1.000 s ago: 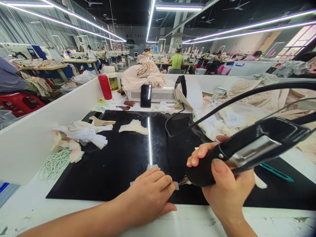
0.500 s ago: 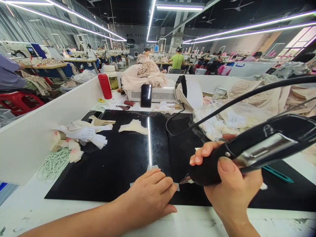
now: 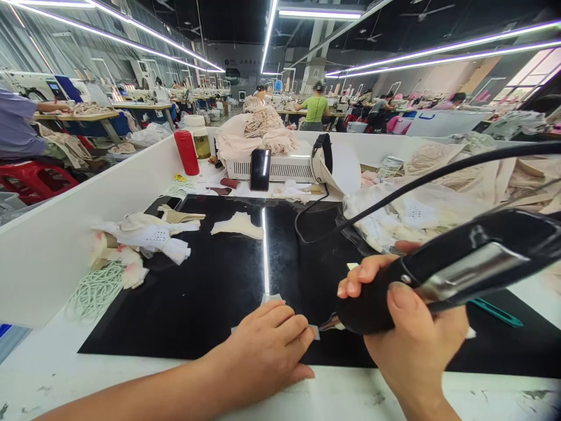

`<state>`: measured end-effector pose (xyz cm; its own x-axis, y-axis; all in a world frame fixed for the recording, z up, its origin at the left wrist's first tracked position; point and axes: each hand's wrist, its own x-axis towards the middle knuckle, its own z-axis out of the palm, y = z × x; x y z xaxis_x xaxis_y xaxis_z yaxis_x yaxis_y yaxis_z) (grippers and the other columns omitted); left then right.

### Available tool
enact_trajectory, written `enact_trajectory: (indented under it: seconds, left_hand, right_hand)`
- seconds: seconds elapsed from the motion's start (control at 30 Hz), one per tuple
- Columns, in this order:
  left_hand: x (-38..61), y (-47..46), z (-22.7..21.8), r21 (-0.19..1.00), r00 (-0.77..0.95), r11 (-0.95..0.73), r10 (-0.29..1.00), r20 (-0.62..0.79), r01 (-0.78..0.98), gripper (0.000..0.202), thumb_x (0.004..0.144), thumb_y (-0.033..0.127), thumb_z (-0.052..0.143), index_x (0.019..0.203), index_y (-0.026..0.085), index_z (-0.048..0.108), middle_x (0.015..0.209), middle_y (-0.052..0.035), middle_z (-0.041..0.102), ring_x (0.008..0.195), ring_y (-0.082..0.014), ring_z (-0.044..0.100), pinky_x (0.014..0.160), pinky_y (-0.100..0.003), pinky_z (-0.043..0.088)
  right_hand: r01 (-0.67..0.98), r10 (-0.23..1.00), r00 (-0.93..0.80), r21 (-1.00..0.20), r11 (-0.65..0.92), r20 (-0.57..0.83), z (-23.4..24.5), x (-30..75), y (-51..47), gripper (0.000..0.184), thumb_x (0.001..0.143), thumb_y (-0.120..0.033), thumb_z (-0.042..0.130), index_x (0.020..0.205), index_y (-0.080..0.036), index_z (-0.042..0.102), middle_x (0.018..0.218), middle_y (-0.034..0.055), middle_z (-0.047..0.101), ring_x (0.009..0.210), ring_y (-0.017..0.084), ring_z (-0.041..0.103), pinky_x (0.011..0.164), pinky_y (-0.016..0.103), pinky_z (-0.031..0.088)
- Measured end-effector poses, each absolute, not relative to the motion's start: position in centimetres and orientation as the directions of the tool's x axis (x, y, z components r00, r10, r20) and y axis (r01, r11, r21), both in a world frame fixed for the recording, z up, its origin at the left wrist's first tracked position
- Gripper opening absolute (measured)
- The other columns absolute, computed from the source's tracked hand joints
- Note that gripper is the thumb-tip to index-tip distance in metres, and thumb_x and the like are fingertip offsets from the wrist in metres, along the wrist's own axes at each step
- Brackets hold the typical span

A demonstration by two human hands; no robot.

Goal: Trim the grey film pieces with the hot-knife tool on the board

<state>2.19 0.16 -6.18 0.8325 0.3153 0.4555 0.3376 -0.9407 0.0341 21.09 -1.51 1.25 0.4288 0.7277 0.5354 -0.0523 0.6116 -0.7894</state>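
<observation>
My left hand rests on the black mat, its fingers bent and close together, holding down a pale translucent piece. Corners of that piece show above and on both sides of the hand; the rest is hidden beneath it. My right hand is wrapped round a black corded hand tool with a silver lever along its body. The tool's pointed metal tip is at the right corner of the piece, by my left fingers; whether it touches, I cannot tell.
White fabric pieces and green cord lie left. A beige cut piece lies farther up the mat. A phone leans on a white machine at the back. A teal tool lies right, near plastic bags. The black cable arches across.
My right hand and the tool have shifted very slightly right and down. My left hand stays in place. At far left, a co-worker's arm now reaches over their table.
</observation>
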Motion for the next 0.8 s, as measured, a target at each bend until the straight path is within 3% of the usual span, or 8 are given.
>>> enact_trajectory:
  seconds: [0.1, 0.37, 0.53, 0.8]
  left_hand:
    - [2.1, 0.5, -6.3, 0.037, 0.840, -0.940, 0.319, 0.438, 0.338, 0.053, 0.099, 0.052, 0.070, 0.131, 0.010, 0.062, 0.111, -0.0041, 0.064, 0.104, -0.0219, 0.058, 0.111, -0.040, 0.041]
    - [2.2, 0.5, -5.9, 0.042, 0.834, -0.940, 0.321, 0.449, 0.339, 0.055, 0.098, 0.051, 0.072, 0.133, 0.010, 0.061, 0.111, -0.0037, 0.064, 0.105, -0.0224, 0.058, 0.113, -0.040, 0.038]
    - [2.2, 0.4, -6.2, 0.058, 0.832, -0.942, 0.321, 0.452, 0.332, 0.054, 0.099, 0.050, 0.071, 0.134, 0.011, 0.061, 0.114, -0.0042, 0.066, 0.106, -0.0233, 0.059, 0.114, -0.040, 0.038]
    - [-0.7, 0.6, -4.0, 0.186, 0.828, -0.927, 0.375, 0.418, 0.326, 0.039, 0.111, 0.042, 0.051, 0.139, 0.015, 0.056, 0.133, -0.0035, 0.065, 0.123, -0.0187, 0.060, 0.127, -0.037, 0.027]
  right_hand:
    - [-0.086, 0.733, 0.438, -0.787, 0.611, 0.521, 1.6, 20.9, -1.5, 0.044, 0.086, -0.039, 0.083, 0.117, -0.022, 0.057, 0.078, -0.0011, 0.060, 0.059, 0.016, 0.060, 0.052, 0.032, 0.057]
    - [-0.016, 0.744, 0.405, -0.810, 0.586, 0.531, 0.3, 21.1, -1.9, 0.037, 0.094, -0.035, 0.075, 0.124, -0.024, 0.055, 0.084, 0.0003, 0.061, 0.063, 0.018, 0.063, 0.059, 0.036, 0.058]
    - [-0.057, 0.739, 0.397, -0.789, 0.611, 0.544, 1.0, 21.1, -1.8, 0.039, 0.092, -0.039, 0.078, 0.121, -0.023, 0.057, 0.082, -0.0001, 0.062, 0.062, 0.016, 0.062, 0.058, 0.034, 0.058]
    - [-0.103, 0.736, 0.439, -0.785, 0.611, 0.516, 2.3, 19.9, -1.7, 0.043, 0.087, -0.039, 0.082, 0.117, -0.023, 0.057, 0.079, -0.0006, 0.063, 0.058, 0.017, 0.061, 0.054, 0.032, 0.057]
